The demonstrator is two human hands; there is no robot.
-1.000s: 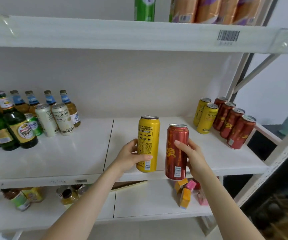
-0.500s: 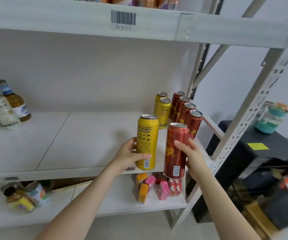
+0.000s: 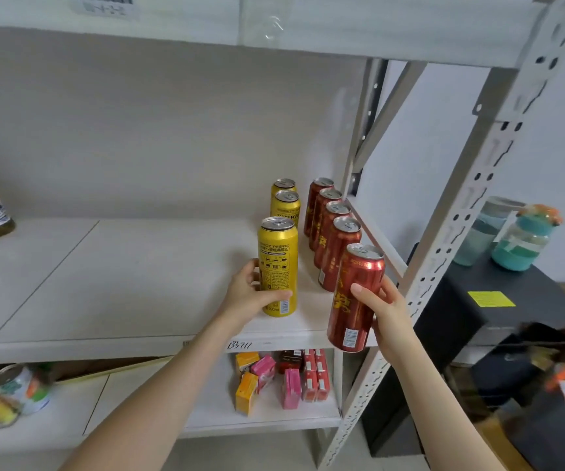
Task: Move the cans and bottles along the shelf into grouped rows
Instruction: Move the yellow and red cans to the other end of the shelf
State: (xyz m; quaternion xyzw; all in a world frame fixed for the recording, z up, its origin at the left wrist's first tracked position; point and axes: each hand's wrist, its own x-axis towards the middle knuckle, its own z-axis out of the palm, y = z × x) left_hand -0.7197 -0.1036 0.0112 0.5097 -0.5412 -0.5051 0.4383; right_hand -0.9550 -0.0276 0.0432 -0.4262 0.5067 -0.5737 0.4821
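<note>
two cans going to the front of their rows

the left hand (image 3: 247,294) has its fingers (image 3: 276,295) wrapped round a yellow can (image 3: 277,263), which stands on or just above the shelf (image 3: 121,277) in front of the yellow row (image 3: 285,203). the right hand (image 3: 385,309) grips a red can (image 3: 356,297), tilted and held off the shelf's front edge, just before the red row (image 3: 330,226). to do this well, i would seat the yellow can square in line with its two mates, then bring the red one upright, lift it clear of the edge and set it close behind the lip, not knocking the nearest red can. release only once each base sits flat.
</note>
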